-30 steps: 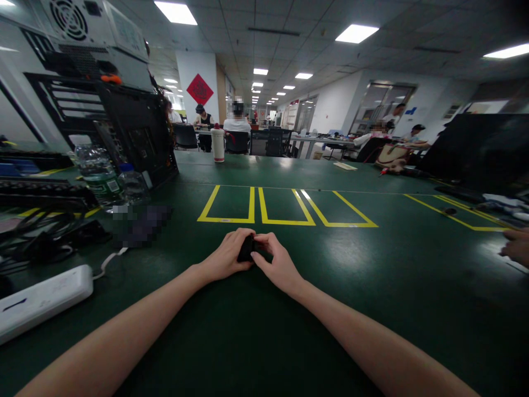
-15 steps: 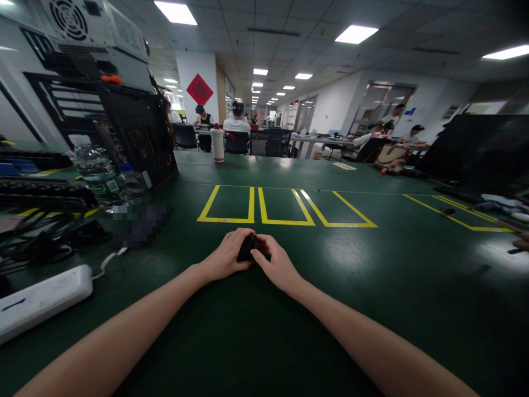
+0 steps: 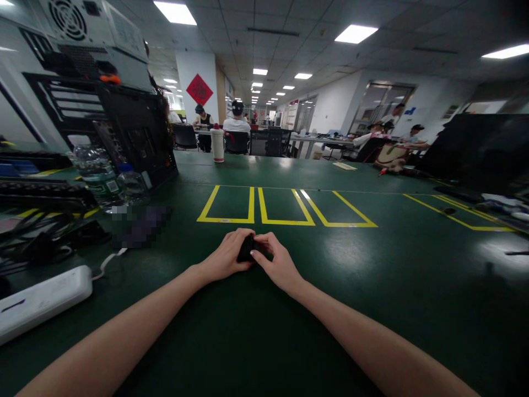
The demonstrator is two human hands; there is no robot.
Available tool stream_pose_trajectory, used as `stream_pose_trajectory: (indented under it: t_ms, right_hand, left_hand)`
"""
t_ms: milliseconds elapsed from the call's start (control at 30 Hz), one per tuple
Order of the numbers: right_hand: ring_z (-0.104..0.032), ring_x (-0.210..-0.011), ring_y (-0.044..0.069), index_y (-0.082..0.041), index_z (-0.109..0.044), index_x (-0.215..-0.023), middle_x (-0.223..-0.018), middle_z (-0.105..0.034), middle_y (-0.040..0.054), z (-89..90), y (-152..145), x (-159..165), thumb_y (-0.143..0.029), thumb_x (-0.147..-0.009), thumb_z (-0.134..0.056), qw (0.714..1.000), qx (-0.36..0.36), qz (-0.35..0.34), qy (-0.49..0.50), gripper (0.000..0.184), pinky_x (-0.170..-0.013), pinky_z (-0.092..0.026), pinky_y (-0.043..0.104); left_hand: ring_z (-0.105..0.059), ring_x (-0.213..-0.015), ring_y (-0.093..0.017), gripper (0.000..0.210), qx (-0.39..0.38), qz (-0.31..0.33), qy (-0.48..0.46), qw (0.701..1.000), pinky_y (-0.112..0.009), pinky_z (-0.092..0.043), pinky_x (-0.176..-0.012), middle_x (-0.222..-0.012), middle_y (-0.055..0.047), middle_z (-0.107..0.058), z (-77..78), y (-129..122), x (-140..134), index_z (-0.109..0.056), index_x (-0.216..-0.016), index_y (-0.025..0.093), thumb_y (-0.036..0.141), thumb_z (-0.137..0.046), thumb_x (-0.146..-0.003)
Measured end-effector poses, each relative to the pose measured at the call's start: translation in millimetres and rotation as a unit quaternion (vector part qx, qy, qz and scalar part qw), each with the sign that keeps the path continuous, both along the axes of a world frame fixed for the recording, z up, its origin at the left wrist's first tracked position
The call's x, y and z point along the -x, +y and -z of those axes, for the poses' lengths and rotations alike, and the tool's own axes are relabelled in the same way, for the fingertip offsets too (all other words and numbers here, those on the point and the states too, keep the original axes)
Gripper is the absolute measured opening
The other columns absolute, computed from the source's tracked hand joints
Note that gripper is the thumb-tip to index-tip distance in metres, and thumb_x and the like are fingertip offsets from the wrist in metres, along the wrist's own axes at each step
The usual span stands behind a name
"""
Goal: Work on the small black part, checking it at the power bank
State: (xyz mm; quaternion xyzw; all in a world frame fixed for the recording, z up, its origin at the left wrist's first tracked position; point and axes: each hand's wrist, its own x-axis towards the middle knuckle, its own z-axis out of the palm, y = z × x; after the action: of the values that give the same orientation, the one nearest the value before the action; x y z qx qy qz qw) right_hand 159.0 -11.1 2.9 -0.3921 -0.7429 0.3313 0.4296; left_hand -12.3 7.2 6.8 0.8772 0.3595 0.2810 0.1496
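A small black object (image 3: 245, 249) is between my hands, just above or on the dark green tabletop (image 3: 256, 331); its kind does not show, as the fingers cover much of it. My left hand (image 3: 226, 255) wraps round its left side and top, fingers closed on it. From the right, the thumb and fingertips of my right hand (image 3: 278, 263) pinch its edge. Just beyond my hands, yellow tape (image 3: 287, 223) outlines several boxes on the table.
At left lie a white power strip (image 3: 45, 300), tangled black cables (image 3: 45, 237), water bottles (image 3: 97, 176) and an open computer case (image 3: 136, 127). A white cup (image 3: 217, 144) stands at the far edge. A black monitor (image 3: 479, 149) is at right. Several people sit further back.
My hands and the black object hold almost still, with only a slight shift of the right fingers. At the far right edge, a partly visible hand has gone out of view.
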Motion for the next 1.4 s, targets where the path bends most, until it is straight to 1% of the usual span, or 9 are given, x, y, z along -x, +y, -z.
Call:
stream_pose_trajectory:
  t_ms: [233, 433, 633, 700, 867, 967, 1167, 1300, 1400]
  right_hand:
    - [-0.052, -0.103, 0.018, -0.020, -0.043, -0.113, -0.110, -0.052, 0.0061, 3.2, 1.3, 0.2, -0.023, -0.080, -0.050, 1.000, 0.016, 0.005, -0.008, 0.033, -0.091, -0.042, 0.038]
    - [-0.055, -0.095, 0.018, -0.020, -0.046, -0.106, -0.102, -0.054, 0.0043, 0.2, -0.2, -0.4, -0.024, -0.080, -0.051, 0.999, 0.037, -0.008, -0.008, 0.027, -0.086, -0.046, 0.038]
    - [-0.054, -0.096, 0.017, -0.021, -0.049, -0.099, -0.100, -0.054, 0.0029, -2.6, -1.7, -0.6, -0.023, -0.082, -0.048, 1.000, 0.013, -0.001, 0.008, 0.018, -0.088, -0.045, 0.038]
    - [-0.054, -0.097, 0.017, -0.020, -0.049, -0.100, -0.101, -0.054, 0.0031, -1.8, -0.9, -0.7, -0.022, -0.081, -0.048, 1.000, 0.007, 0.004, 0.005, 0.019, -0.089, -0.044, 0.038]
    - [-0.051, -0.103, 0.018, -0.020, -0.043, -0.112, -0.110, -0.052, 0.0054, 2.2, 2.2, -0.5, -0.024, -0.081, -0.049, 1.000, 0.028, 0.010, 0.003, 0.032, -0.092, -0.042, 0.039]
    - [-0.054, -0.099, 0.018, -0.019, -0.046, -0.109, -0.106, -0.054, 0.0060, 3.4, 2.9, -0.2, -0.025, -0.081, -0.049, 0.999, 0.041, 0.005, -0.006, 0.029, -0.089, -0.043, 0.039]
    - [-0.056, -0.095, 0.016, -0.021, -0.045, -0.103, -0.101, -0.054, 0.0028, -0.7, -0.4, -0.5, -0.020, -0.079, -0.050, 0.998, 0.037, -0.033, 0.026, 0.024, -0.087, -0.046, 0.036]
    - [-0.054, -0.098, 0.017, -0.021, -0.048, -0.100, -0.101, -0.053, 0.0028, -2.2, -1.5, -1.0, -0.021, -0.080, -0.049, 1.000, 0.011, -0.013, 0.015, 0.020, -0.089, -0.045, 0.037]
    - [-0.052, -0.102, 0.016, -0.021, -0.047, -0.105, -0.105, -0.053, 0.0030, -0.6, -0.1, -0.7, -0.020, -0.080, -0.050, 1.000, 0.007, -0.009, 0.016, 0.025, -0.092, -0.043, 0.037]
  left_hand:
    - [-0.042, -0.109, -0.025, 0.059, 0.000, -0.002, -0.003, 1.000, -0.043, -0.035, -0.094, -0.115, -0.007, -0.044, 1.5, 1.2, -0.2, -0.031, -0.120, 0.023, 0.019, -0.062, -0.069]
    - [-0.043, -0.109, -0.026, 0.057, 0.014, -0.003, -0.003, 1.000, -0.044, -0.035, -0.093, -0.115, -0.007, -0.045, -0.1, 0.0, 1.1, -0.032, -0.119, 0.025, 0.021, -0.062, -0.071]
    - [-0.044, -0.108, -0.025, 0.057, 0.017, -0.005, -0.005, 1.000, -0.043, -0.037, -0.090, -0.116, -0.006, -0.044, 0.1, 0.1, 1.7, -0.033, -0.119, 0.026, 0.022, -0.062, -0.070]
    - [-0.044, -0.109, -0.025, 0.056, 0.014, -0.005, -0.008, 1.000, -0.044, -0.037, -0.091, -0.116, -0.006, -0.045, 0.4, 0.3, 1.3, -0.033, -0.118, 0.026, 0.022, -0.062, -0.070]
    - [-0.043, -0.109, -0.025, 0.057, 0.012, -0.002, -0.007, 1.000, -0.043, -0.035, -0.094, -0.116, -0.007, -0.045, 1.2, 1.1, 0.5, -0.032, -0.119, 0.024, 0.022, -0.062, -0.071]
    - [-0.043, -0.109, -0.024, 0.057, 0.009, -0.005, -0.003, 1.000, -0.042, -0.035, -0.094, -0.115, -0.007, -0.044, 0.8, 1.1, 0.2, -0.033, -0.118, 0.023, 0.022, -0.063, -0.070]
    - [-0.044, -0.109, -0.026, 0.057, 0.014, -0.004, -0.002, 1.000, -0.045, -0.035, -0.093, -0.115, -0.007, -0.045, -1.1, -0.5, 0.3, -0.032, -0.119, 0.025, 0.021, -0.062, -0.070]
    - [-0.045, -0.108, -0.025, 0.056, 0.010, -0.004, -0.003, 1.000, -0.044, -0.035, -0.092, -0.115, -0.007, -0.045, -1.5, -0.5, 0.5, -0.033, -0.119, 0.025, 0.021, -0.062, -0.070]
    - [-0.044, -0.108, -0.025, 0.056, 0.015, 0.003, -0.001, 1.000, -0.044, -0.035, -0.093, -0.116, -0.007, -0.045, -1.6, -0.4, 0.7, -0.032, -0.119, 0.025, 0.021, -0.061, -0.071]
